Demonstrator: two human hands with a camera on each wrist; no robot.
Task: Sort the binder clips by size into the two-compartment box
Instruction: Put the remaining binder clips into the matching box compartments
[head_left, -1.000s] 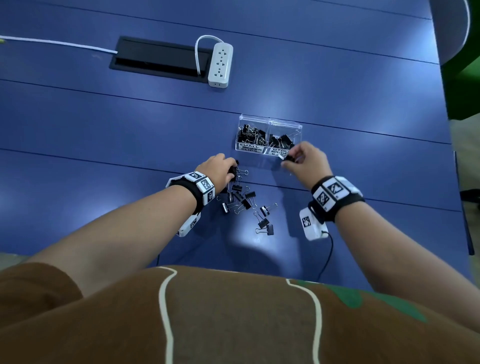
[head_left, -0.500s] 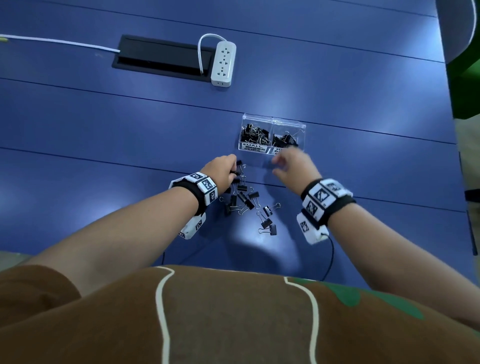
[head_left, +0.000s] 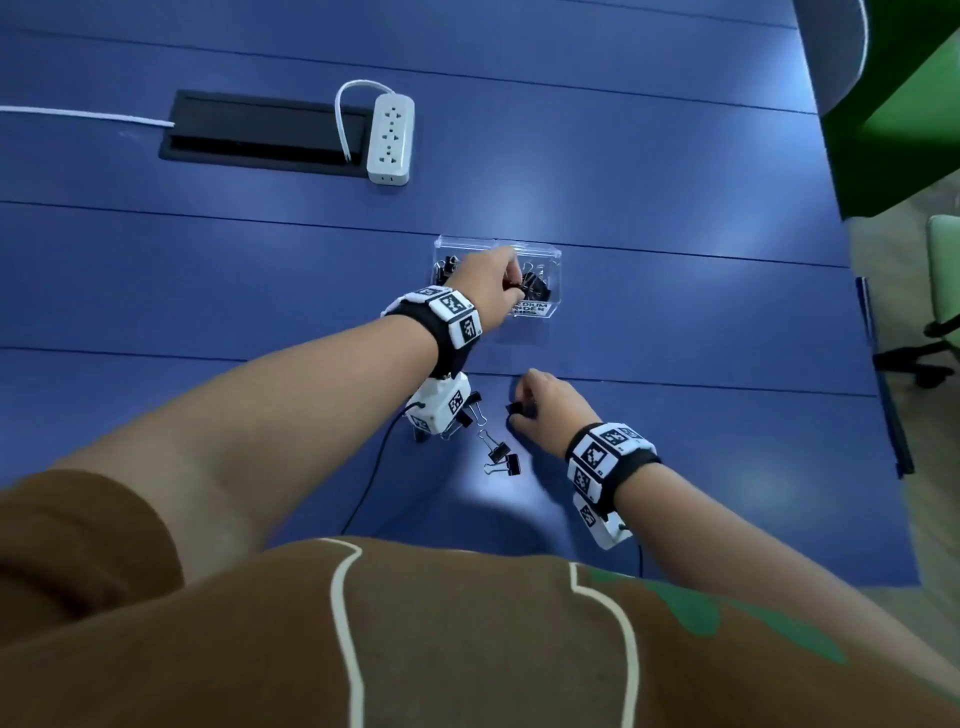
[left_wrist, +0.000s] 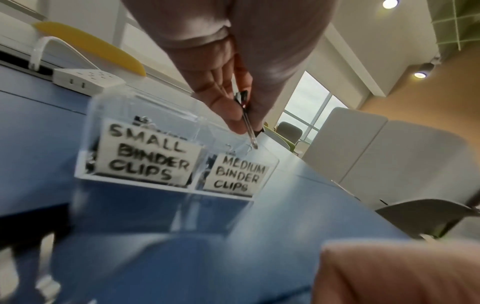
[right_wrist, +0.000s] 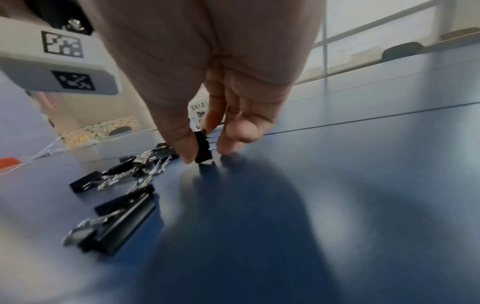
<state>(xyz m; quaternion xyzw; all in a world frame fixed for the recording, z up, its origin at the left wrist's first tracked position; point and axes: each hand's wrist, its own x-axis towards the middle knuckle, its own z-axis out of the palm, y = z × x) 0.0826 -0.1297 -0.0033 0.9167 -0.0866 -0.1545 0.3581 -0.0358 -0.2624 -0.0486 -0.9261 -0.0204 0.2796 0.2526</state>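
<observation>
A clear two-compartment box (head_left: 551, 254) (left_wrist: 145, 181) sits on the blue table, labelled small binder clips on the left and medium binder clips on the right, with black clips in both. My left hand (head_left: 511, 283) (left_wrist: 242, 115) hovers over the box and pinches a binder clip (left_wrist: 245, 109) by its wire handles above the medium side. My right hand (head_left: 519, 408) (right_wrist: 205, 152) is nearer me and pinches a black binder clip (right_wrist: 202, 149) that touches the table. Several loose binder clips (head_left: 498, 457) (right_wrist: 122, 222) lie between the two hands.
A white power strip (head_left: 390, 137) and a black cable hatch (head_left: 260, 135) lie at the far left of the table. Black cables from the wrist cameras (head_left: 369, 493) trail over the table's near edge. A green chair (head_left: 943, 312) stands off the right side.
My left hand has moved from the loose pile up to the box with a clip in it. My right hand has come back from the box to the pile and taken hold of a clip.
</observation>
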